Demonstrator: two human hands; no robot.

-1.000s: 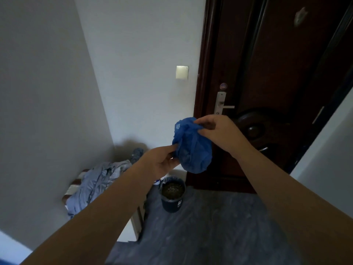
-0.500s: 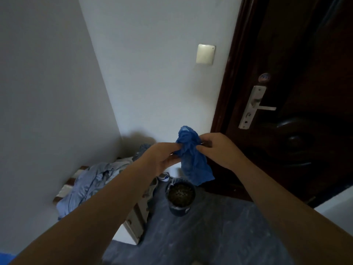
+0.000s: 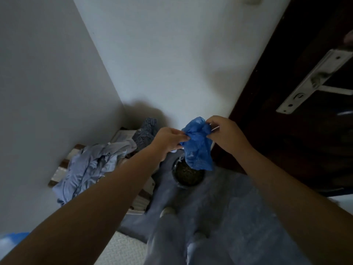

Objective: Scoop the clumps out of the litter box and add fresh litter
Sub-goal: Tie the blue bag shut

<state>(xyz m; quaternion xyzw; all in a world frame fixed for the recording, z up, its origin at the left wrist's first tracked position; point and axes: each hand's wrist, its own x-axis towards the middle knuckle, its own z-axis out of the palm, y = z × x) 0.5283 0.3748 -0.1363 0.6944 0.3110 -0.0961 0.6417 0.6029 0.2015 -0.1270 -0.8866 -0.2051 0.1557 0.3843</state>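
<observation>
A crumpled blue plastic bag [image 3: 198, 148] hangs in the air between both my hands. My left hand [image 3: 169, 139] pinches its left upper edge. My right hand [image 3: 222, 131] pinches its right upper edge, fingers curled on the plastic. Directly below the bag a dark round bucket [image 3: 188, 175] stands on the floor, filled with grainy brownish litter. The bag's lower end overlaps the bucket's far rim in this view. No litter box shows.
A dark wooden door [image 3: 305, 131] with a metal handle plate [image 3: 313, 81] stands at right. A low slatted rack [image 3: 63, 163] with bluish clothes [image 3: 91, 163] sits in the left wall corner. My legs [image 3: 172, 241] and a grey floor mat [image 3: 238, 217] are below.
The view has tilted down and closer to the bucket. Both hands with the bag have come lower, now just above the bucket, still gripping the bag's top.
</observation>
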